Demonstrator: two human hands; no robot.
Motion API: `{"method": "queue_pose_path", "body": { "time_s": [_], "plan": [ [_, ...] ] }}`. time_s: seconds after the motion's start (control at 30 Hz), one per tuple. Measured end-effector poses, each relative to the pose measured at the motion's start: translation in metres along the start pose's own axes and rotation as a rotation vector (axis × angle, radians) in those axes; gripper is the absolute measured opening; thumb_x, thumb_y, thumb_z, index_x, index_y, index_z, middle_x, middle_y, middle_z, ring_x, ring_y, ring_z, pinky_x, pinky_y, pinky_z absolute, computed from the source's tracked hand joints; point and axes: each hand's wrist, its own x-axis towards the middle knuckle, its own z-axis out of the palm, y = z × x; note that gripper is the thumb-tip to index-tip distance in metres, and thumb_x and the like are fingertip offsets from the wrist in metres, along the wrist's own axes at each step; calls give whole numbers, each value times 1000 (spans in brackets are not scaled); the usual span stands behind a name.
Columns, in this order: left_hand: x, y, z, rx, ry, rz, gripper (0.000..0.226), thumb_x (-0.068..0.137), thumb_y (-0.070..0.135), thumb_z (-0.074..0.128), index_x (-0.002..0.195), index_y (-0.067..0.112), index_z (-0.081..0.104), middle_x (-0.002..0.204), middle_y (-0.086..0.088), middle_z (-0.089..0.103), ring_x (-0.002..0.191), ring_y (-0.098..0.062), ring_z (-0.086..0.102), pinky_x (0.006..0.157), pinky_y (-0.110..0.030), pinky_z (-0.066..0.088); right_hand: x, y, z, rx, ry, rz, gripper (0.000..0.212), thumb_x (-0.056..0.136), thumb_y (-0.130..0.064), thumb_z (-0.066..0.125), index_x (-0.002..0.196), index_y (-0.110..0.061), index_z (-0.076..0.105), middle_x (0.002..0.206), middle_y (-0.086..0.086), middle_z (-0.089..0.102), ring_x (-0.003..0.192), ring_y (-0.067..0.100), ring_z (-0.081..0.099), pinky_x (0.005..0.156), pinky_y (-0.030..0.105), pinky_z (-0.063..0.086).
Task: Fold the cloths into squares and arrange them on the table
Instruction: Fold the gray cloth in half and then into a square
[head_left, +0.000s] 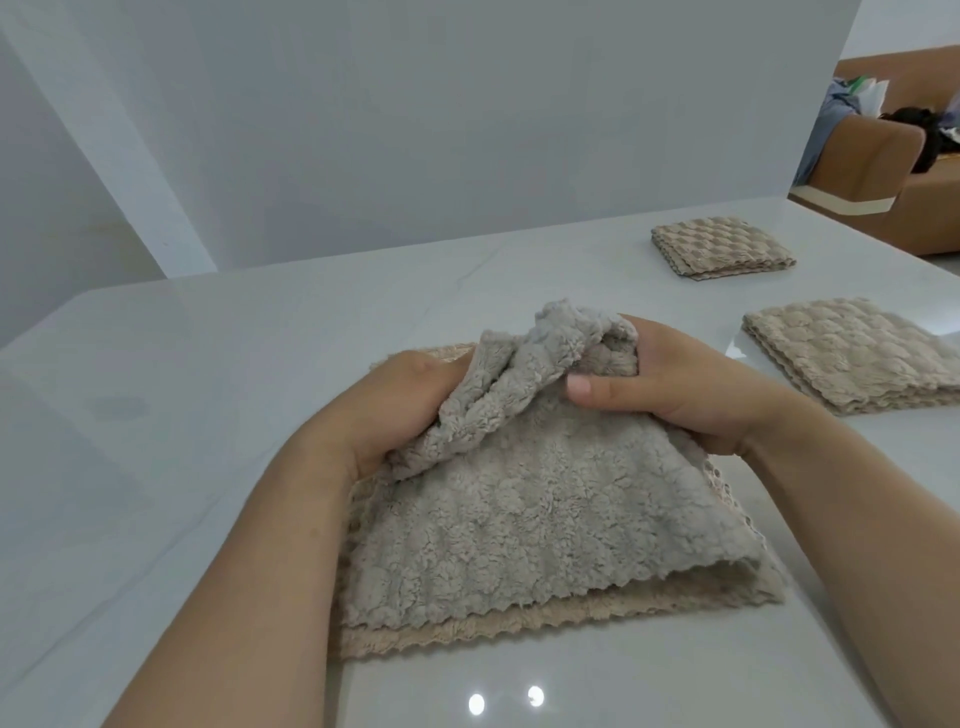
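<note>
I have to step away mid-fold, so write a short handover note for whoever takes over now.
The left hand and right hand grip the bunched far edge of the grey cloth.
It lies on a beige layer, perhaps a second cloth, on the table.
Done: far folded cloth and near folded cloth sit at right.
Left: fold the grey cloth square, the beige too if separate, place beside those.

1. I found no text, label, brand, number or sign that I could read, neither on the grey cloth (519, 512) nor on the white table (208, 364).
</note>
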Motion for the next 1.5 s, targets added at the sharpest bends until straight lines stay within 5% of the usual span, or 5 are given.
{"method": "queue_pose_path", "body": {
  "time_s": [0.13,0.27,0.43,0.9,1.5],
  "plan": [
    [-2,5,2,-218,-31,14,53,78,66,55,76,21,83,92,-9,79,84,-20,76,75,-33,56,1,2,-6,10,-59,36,69,76,3,80,137,-6,50,127,15,69,115,33,68,93,45,57],
    [2,1,0,-240,-35,-51,86,60,93,52,99,22,81,109,-24,73,102,-35,71,99,-50,53,-1,6,-15,-40,-64,94,83,67,-12,92,139,-20,51,130,13,68,120,43,63,98,71,46],
    [1,4,1,-166,6,12,94,59,92,47,105,15,77,104,-14,77,100,-30,73,96,-46,55,-3,-1,-15,221,-65,95,78,71,15,68,141,-15,52,131,16,67,117,35,66,87,42,59],
    [11,-9,-1,-171,338,204,86,52,61,92,126,27,63,116,9,73,109,-9,69,101,-39,54,10,8,-27,618,420,139,64,79,17,64,134,-15,61,106,21,75,84,29,76,67,36,63],
    [18,-16,0,108,659,292,31,80,18,84,104,34,72,96,20,71,89,-3,68,88,-28,55,16,29,-28,73,722,139,53,87,7,70,126,-28,61,108,10,74,95,29,74,84,52,61]
  ]
}}
